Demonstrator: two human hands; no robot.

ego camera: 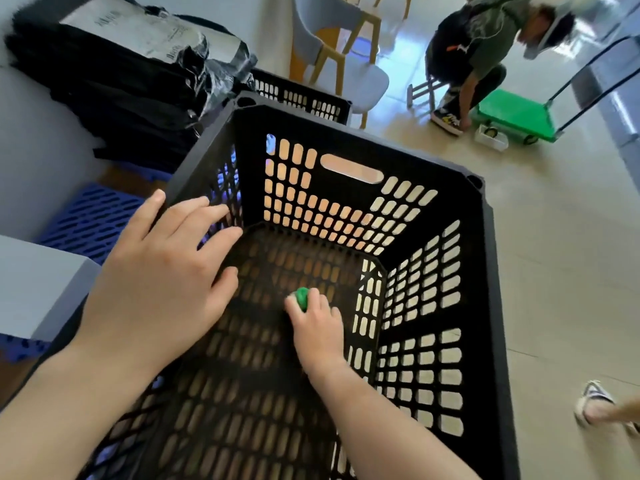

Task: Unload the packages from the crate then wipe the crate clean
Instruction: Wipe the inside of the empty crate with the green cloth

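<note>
Looking down in the head view, the black crate point(346, 142) fills the middle of the scene, its perforated walls and slotted floor bare of packages. The right hand point(317, 327) reaches deep inside, toward the far right corner of the floor. Its fingers are curled over a small green wad point(302, 297), which is probably a cloth, though too little of it shows to be sure. The wad lies against the crate floor under the fingertips. The left hand point(162, 271) is at the crate's left wall with its fingers spread and fairly straight, gripping nothing. Whether its palm actually touches the rim cannot be told.

The packages point(121, 84), dark plastic mailers, one with a pale printed label, lie stacked on a white surface at far left, outside the crate and just beside its far left corner. A second black crate point(301, 95) stands behind the first, and a blue perforated panel point(90, 220) lies at left, below the white surface. At far right a crouching person point(478, 53) reaches toward the floor beside a green trolley point(516, 116). A pale chair point(346, 64) stands on the tiled floor behind the crates.
</note>
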